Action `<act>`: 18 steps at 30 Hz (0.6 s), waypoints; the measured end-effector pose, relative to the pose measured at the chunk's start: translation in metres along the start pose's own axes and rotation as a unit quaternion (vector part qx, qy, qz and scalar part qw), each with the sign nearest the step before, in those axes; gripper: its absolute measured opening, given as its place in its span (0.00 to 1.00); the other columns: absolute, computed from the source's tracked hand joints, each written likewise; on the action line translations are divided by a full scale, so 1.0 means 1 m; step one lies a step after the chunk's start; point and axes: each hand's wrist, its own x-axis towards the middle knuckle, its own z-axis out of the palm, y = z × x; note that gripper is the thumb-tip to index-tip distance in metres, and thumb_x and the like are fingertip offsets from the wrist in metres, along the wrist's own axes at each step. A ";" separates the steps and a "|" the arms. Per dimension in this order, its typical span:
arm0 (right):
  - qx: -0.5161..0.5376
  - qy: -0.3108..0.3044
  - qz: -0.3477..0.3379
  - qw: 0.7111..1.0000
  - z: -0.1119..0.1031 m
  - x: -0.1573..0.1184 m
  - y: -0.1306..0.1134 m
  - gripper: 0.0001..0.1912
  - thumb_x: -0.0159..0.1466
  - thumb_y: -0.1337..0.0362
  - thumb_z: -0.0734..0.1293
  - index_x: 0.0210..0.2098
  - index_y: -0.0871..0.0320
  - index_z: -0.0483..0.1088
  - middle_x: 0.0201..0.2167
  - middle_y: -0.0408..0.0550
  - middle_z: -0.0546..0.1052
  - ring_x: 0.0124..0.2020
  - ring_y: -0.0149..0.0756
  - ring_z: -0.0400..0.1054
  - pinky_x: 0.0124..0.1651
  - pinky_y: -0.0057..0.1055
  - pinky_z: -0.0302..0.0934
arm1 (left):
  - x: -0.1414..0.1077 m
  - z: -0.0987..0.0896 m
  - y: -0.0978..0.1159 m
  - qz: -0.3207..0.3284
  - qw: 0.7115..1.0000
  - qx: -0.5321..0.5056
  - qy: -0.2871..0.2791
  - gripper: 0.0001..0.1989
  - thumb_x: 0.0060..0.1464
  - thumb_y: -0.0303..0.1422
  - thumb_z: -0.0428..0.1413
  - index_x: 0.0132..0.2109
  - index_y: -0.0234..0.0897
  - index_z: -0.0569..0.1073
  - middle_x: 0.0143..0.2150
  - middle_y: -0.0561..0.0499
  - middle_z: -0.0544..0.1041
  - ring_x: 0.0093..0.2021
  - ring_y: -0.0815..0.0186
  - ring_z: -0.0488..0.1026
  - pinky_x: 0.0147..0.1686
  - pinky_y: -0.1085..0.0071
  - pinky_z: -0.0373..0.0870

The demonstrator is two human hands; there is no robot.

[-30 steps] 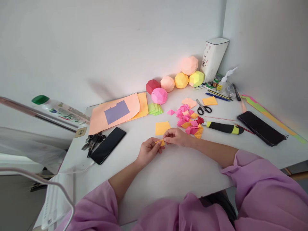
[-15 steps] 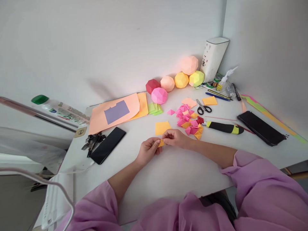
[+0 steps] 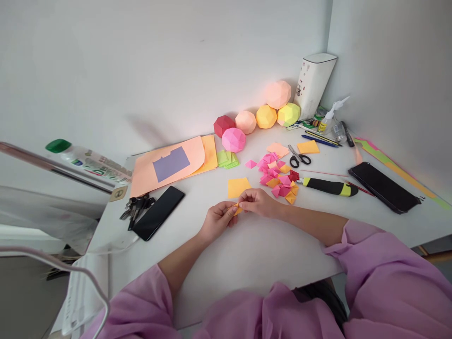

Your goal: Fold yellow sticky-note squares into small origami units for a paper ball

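Note:
Between my fingertips is a small folded orange paper (image 3: 238, 209). My left hand (image 3: 219, 218) pinches it from the left, thumb on top. From the right, my right hand (image 3: 259, 202) grips its edge between thumb and fingers, so part of the paper is hidden. Just behind my hands lies a flat orange square sheet (image 3: 238, 187). A pile of folded pink, orange and red paper pieces (image 3: 278, 176) sits beyond my right hand. Green paper squares (image 3: 228, 159) lie farther back.
Faceted paper balls (image 3: 233, 140) stand along the wall. Black scissors (image 3: 299, 157), a yellow-black cutter (image 3: 330, 187) and a black case (image 3: 384, 187) are on the right. A phone (image 3: 158, 213), keys (image 3: 136, 207) and large peach sheets (image 3: 141, 176) are on the left.
The small orange paper has tilted slightly between my fingers and shows a narrower shape. Both hands stay in nearly the same place.

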 end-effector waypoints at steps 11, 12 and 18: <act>-0.010 -0.010 -0.005 1.000 -0.001 0.000 0.001 0.06 0.53 0.63 0.67 0.28 0.60 0.68 0.26 0.42 0.70 0.26 0.28 0.66 0.31 0.26 0.61 | -0.001 0.002 0.002 -0.005 1.000 0.012 0.007 0.17 0.52 0.46 0.56 0.34 0.33 0.71 0.18 0.56 0.69 0.16 0.75 0.59 0.16 0.77 0.56; -0.012 -0.012 -0.004 1.000 -0.001 0.000 0.001 0.06 0.53 0.64 0.67 0.28 0.60 0.68 0.26 0.42 0.70 0.27 0.28 0.66 0.31 0.26 0.61 | -0.001 0.002 0.001 -0.006 1.000 0.014 0.010 0.17 0.52 0.46 0.56 0.34 0.33 0.71 0.18 0.56 0.69 0.16 0.75 0.59 0.16 0.77 0.56; -0.022 -0.023 -0.009 0.999 -0.002 0.000 0.001 0.07 0.54 0.62 0.67 0.30 0.60 0.69 0.27 0.42 0.71 0.28 0.29 0.66 0.32 0.27 0.61 | -0.003 0.002 0.000 -0.002 1.000 0.024 0.015 0.17 0.52 0.46 0.55 0.33 0.34 0.71 0.18 0.55 0.69 0.16 0.74 0.60 0.16 0.77 0.56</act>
